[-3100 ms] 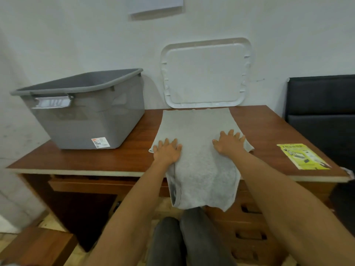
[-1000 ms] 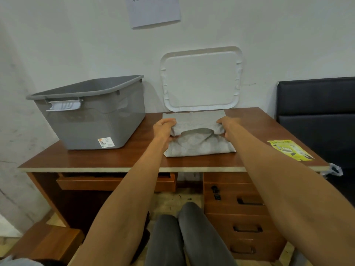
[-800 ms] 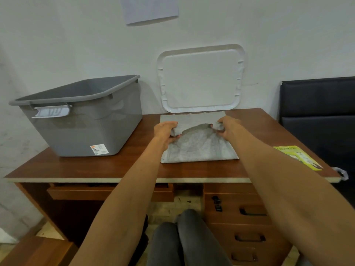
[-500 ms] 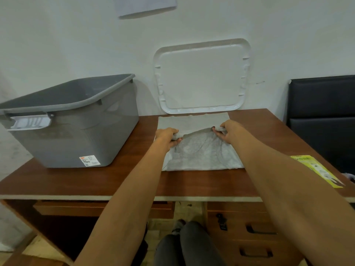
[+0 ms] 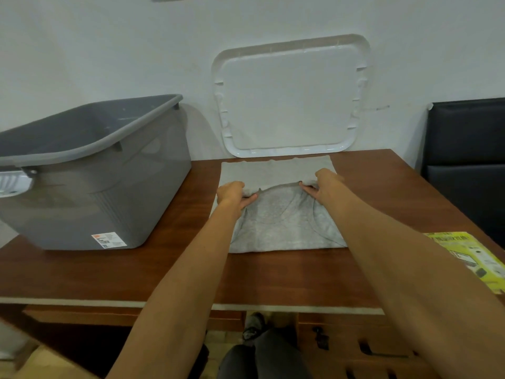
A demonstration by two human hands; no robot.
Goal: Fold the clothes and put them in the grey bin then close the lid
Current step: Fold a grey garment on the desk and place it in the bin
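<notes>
Nearest, at bottom of view: legs [image 5: 262, 356] in dark trousers, under the front edge of the counter [image 5: 109, 272]. Beside them, to the right, wooden drawers [image 5: 355, 348] with dark pulls.

On the counter, near right corner: yellow leaflet [image 5: 470, 258], lying flat, well apart from the garment.

Two bare forearms, reaching forward over the counter toward its middle.

Centre of the counter: grey garment [image 5: 284, 222], lying flat and partly folded. Near half doubled over toward the wall; loose edge raised slightly and sagging between the hands. Far part of the lower layer uncovered, paler, reaching back almost to the wall.

Left grip [image 5: 232, 194]: closed on the left end of that loose edge, fingers curled over the cloth, thumb below. Right grip [image 5: 325, 184]: closed on the right end of the same edge, cloth pinched between thumb and fingers.

Left of the garment, apart from it: grey bin [image 5: 95, 192], upright on the counter, uncovered, white latch [image 5: 11, 183] at its left end, sticker [image 5: 108, 240] low on the near wall. Interior only partly visible.

Farthest: white lid [image 5: 289, 99], standing on edge at the back of the counter, leaning against the wall, just behind the garment's far edge. Off the right end of the counter: black padded seat back [image 5: 467, 160].
</notes>
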